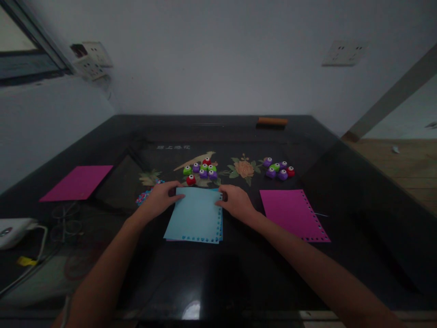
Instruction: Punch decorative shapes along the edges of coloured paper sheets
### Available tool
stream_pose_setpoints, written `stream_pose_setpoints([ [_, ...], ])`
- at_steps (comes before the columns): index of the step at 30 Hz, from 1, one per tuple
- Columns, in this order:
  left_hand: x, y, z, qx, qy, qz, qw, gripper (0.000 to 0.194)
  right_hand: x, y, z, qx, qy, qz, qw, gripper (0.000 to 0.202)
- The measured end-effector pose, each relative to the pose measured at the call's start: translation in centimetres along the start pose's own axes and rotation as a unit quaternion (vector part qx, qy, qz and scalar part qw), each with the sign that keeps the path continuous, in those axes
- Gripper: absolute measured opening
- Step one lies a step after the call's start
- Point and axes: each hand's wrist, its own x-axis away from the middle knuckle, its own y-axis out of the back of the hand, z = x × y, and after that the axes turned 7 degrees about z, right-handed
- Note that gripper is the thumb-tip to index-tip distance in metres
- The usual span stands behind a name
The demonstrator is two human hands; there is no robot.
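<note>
Blue paper [197,215] between fingers of left hand [164,197] and right hand [238,203], each pinching one far corner. Pink sheet [290,210] right of right fingers. Eyed toys [203,173] just beyond fingers, more off to right. Brown roll [272,121] farthest, well beyond right fingers.

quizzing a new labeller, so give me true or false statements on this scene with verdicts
1. The left hand and right hand both touch the light-blue rectangular paper sheet. True.
2. Its top edge is punched with holes. False: its right and bottom edges are.
3. A pink rectangular paper sheet lies to its right. True.
4. A brown cylindrical object lies near the black table's far edge. True.
5. Nothing shows beneath the light-blue sheet. False: darker blue paper does, at its right.
</note>
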Motion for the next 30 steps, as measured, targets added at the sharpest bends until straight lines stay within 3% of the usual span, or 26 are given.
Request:
stream_pose_setpoints([
  [3,0.0,0.4,0.3,0.053,0.003,0.007,0.999,0.025,-0.3,0.4,-0.1,-0.053,-0.01,0.008,0.999,0.014],
  [6,0.1,1.0,0.1,0.144,0.013,0.001,0.989,0.028,-0.5,0.8,-0.3,-0.182,-0.013,0.025,0.983,0.013],
  [11,0.4,1.6,-0.8,0.259,0.07,-0.105,0.957,0.029,-0.2,1.4,-0.2,-0.332,-0.016,0.1,0.938,0.01],
  [14,0.5,1.4,-1.4,0.324,0.083,-0.165,0.928,0.029,0.0,1.9,0.0,-0.355,-0.015,0.102,0.929,0.009],
  [16,0.4,1.2,-1.6,0.384,0.072,-0.173,0.904,0.03,0.0,2.3,0.1,-0.359,-0.013,0.092,0.929,0.01],
  [19,0.4,0.6,-2.0,0.463,0.056,-0.147,0.872,0.036,0.0,3.1,0.2,-0.366,-0.011,0.079,0.927,0.013],
  [21,0.5,0.1,-2.1,0.484,0.052,-0.115,0.866,0.04,0.0,3.8,0.3,-0.369,-0.015,0.07,0.927,0.014],
  [30,1.9,-1.9,-4.4,0.424,0.055,0.132,0.894,0.036,0.2,6.6,-0.1,-0.347,-0.037,0.006,0.937,0.015],
])
